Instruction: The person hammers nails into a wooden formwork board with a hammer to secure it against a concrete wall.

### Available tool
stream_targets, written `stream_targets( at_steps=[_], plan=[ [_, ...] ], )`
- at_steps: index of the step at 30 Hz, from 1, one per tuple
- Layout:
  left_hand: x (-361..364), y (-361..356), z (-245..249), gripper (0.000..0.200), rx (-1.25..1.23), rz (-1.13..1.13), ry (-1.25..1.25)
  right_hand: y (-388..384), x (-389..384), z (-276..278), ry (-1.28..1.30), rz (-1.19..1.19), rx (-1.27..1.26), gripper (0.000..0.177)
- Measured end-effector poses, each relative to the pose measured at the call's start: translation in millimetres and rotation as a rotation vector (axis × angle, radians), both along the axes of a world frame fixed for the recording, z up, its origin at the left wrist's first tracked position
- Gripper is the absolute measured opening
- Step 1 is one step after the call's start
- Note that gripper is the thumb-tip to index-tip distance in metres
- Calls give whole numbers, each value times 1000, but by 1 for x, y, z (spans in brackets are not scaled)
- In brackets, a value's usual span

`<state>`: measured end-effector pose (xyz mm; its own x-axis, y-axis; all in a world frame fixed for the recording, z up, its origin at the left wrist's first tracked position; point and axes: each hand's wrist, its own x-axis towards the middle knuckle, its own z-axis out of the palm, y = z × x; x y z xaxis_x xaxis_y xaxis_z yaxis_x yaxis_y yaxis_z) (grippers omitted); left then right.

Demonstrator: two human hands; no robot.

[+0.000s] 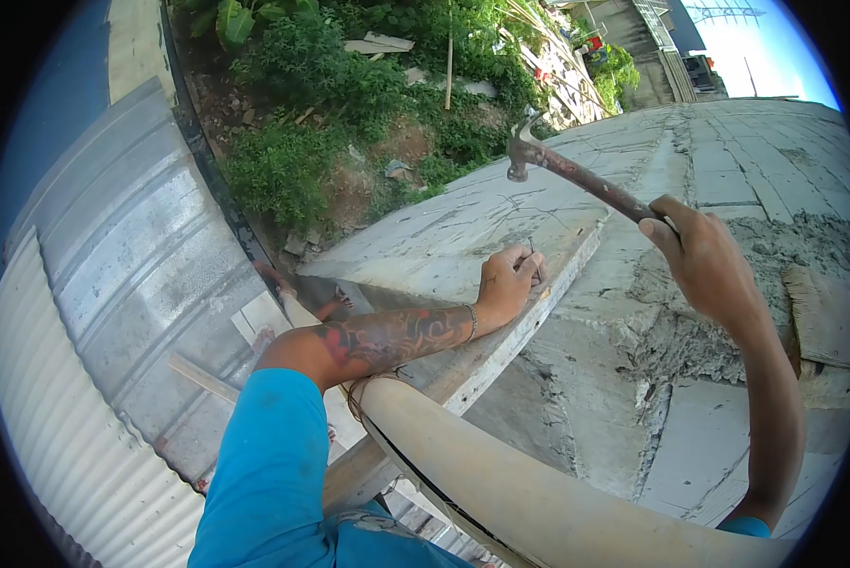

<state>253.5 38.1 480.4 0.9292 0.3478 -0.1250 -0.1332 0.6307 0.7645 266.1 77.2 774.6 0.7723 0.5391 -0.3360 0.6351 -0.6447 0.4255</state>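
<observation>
My right hand (704, 251) grips the end of a claw hammer (581, 172). The hammer's worn metal head is raised above and beyond my left hand, clear of the board. My left hand (508, 286) rests at the upper part of a long wooden board (489, 371), its fingers pinched on a thin nail (532, 246) that sticks up from them. The nail's lower end is hidden by the fingers. The board slants along a grey block wall (624, 379). Under my left forearm, a thick tan pole (482, 454) crosses the board.
To the left lie a shiny metal roof (150, 293) and a corrugated sheet (75, 398), well below. Wire (357, 398) is wrapped around the pole's upper end. Rough mortar (681, 331) runs along the wall's blocks. Green plants (302, 104) and loose planks (567, 71) lie beyond.
</observation>
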Motion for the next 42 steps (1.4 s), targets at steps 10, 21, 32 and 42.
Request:
stream_targets(
  at_steps=[10,21,32,42],
  plan=[
    [4,4,-2,26,64,-30,30,-11,8,8,-110,90,111,34],
    [2,-1,-3,25,65,-29,50,-10,-3,0,-78,31,121,26],
    [2,-1,-3,25,51,10,47,-11,-12,-1,-59,5,189,30],
    [-4,3,-6,41,241,-114,105,-19,-7,-8,-9,-22,32,30]
  ],
)
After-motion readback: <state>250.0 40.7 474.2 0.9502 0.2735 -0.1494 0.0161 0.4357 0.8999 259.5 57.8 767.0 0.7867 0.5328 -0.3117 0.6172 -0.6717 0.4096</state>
